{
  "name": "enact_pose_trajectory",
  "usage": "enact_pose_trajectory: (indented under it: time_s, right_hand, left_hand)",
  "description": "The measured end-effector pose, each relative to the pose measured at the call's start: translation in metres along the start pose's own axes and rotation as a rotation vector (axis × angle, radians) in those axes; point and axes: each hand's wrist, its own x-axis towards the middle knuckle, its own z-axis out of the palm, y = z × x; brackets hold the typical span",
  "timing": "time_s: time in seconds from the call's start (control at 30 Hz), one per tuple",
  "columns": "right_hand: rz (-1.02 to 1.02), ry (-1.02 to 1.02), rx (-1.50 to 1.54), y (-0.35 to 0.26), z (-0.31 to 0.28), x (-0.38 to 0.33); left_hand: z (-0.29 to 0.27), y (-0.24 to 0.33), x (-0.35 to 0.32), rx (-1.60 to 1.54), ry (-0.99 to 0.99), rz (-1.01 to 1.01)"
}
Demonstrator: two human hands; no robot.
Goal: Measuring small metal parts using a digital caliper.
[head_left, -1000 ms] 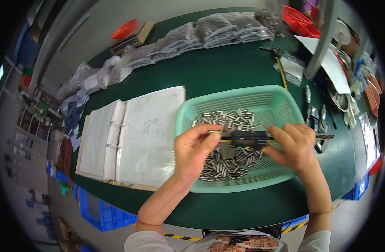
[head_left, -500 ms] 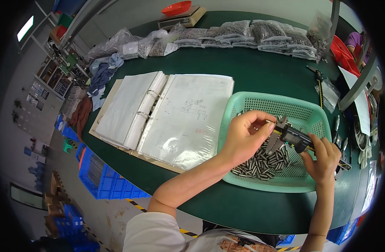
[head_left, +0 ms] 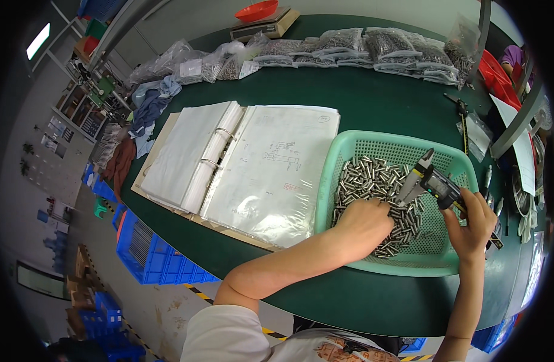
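A light green perforated plastic basket [head_left: 397, 269] stands on the table in front of me, holding a heap of small shiny metal pins [head_left: 373, 178]. My left hand [head_left: 365, 224] is down in the basket over the pins, its fingers curled together. The fingertips are hidden, so whatever they pinch cannot be made out. My right hand [head_left: 472, 223] grips a digital caliper [head_left: 441, 186] by its slide, above the right part of the basket. The caliper's jaws point up and left over the pins, with no part seen between them.
Left of the basket lies an open ring binder [head_left: 277, 175] with a technical drawing. Several bags of metal parts [head_left: 337, 45] line the back, near a scale with a red tray [head_left: 257, 10]. A second caliper [head_left: 463, 120] lies at the right. Blue crates [head_left: 159, 253] stand below the table's left edge.
My left hand has moved from the caliper's jaws down and slightly left onto the pins. The caliper, still in my right hand, has tilted and shifted slightly right, and its jaws are free.
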Motion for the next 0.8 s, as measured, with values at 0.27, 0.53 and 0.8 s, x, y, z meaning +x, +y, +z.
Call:
enact_pose_trajectory:
  time_s: [0.27, 0.53, 0.8]
  right_hand:
    - [-0.021, 0.011, 0.023, 0.001, 0.001, 0.0]
    - [-0.063, 0.012, -0.1, 0.0, -0.004, 0.003]
    - [-0.088, -0.152, -0.084, -0.001, -0.003, 0.001]
  left_hand:
    - [-0.004, -0.006, 0.003, -0.229, 0.119, -0.096]
    - [-0.016, -0.008, 0.01, -0.809, 0.38, -0.286]
    - [-0.02, -0.017, 0.009, -1.117, 0.532, -0.356]
